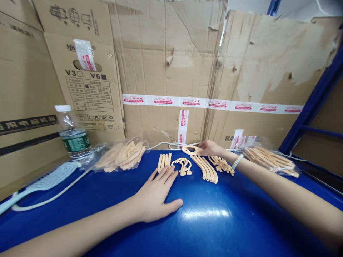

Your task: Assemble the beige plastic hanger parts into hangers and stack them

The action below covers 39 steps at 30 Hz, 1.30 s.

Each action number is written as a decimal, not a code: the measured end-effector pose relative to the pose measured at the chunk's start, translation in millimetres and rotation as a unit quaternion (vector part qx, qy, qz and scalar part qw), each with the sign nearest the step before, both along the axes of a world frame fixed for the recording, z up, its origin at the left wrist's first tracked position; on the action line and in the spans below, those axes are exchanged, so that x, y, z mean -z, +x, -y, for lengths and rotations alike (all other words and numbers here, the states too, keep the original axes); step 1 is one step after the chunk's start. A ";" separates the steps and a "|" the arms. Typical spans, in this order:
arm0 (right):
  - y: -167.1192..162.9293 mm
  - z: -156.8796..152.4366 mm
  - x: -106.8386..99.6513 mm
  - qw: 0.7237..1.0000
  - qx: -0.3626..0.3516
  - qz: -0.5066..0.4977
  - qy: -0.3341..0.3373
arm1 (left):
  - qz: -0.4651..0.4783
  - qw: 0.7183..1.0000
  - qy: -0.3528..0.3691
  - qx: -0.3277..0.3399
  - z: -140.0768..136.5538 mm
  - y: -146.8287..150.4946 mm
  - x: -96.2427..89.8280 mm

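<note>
My left hand [158, 192] lies flat on the blue table, thumb spread, its fingertips at the lower ends of several short, slightly bent wooden strips [164, 160]. My right hand [210, 148] reaches farther back, with fingers closed on the edge of a flat wooden piece with oval cut-outs [193, 154]. Below that piece, several long curved wooden strips [206, 169] lie side by side. Between the hands are several hook-shaped wooden pieces [183, 165]. Small knobbly wooden pieces [224, 166] lie under my right wrist, which wears a pale beaded bracelet.
Clear bags of wooden parts lie at left [122, 155] and right [270, 160]. A water bottle [73, 137] and a light blue hairbrush [50, 178] are at left. Cardboard [166, 71] walls the back, a white cable [53, 198] runs along the table, and a dark flat object [324, 184] is at right.
</note>
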State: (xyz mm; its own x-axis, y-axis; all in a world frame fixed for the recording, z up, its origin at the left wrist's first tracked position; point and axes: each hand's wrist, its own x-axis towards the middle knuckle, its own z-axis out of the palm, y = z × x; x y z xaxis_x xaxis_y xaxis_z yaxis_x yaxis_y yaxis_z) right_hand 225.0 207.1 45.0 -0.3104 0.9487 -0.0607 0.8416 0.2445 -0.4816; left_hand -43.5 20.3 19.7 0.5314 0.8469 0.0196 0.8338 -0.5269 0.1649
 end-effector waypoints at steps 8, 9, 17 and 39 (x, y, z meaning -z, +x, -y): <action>17.7 9.1 -1.5 0.956 0.035 -0.276 -0.090 | 0.013 1.000 0.003 0.008 -6.3 -2.6 -0.6; 21.5 12.0 -2.9 0.946 0.043 -0.308 -0.092 | 0.017 1.000 0.013 0.008 -6.7 -3.0 0.3; 38.0 54.1 -28.9 0.859 0.070 -0.503 -0.067 | 0.105 0.983 0.144 0.048 -31.2 17.3 -2.8; 20.8 142.6 -21.9 0.831 0.028 -0.555 -0.015 | 0.236 0.959 0.155 0.014 -34.3 32.3 -16.6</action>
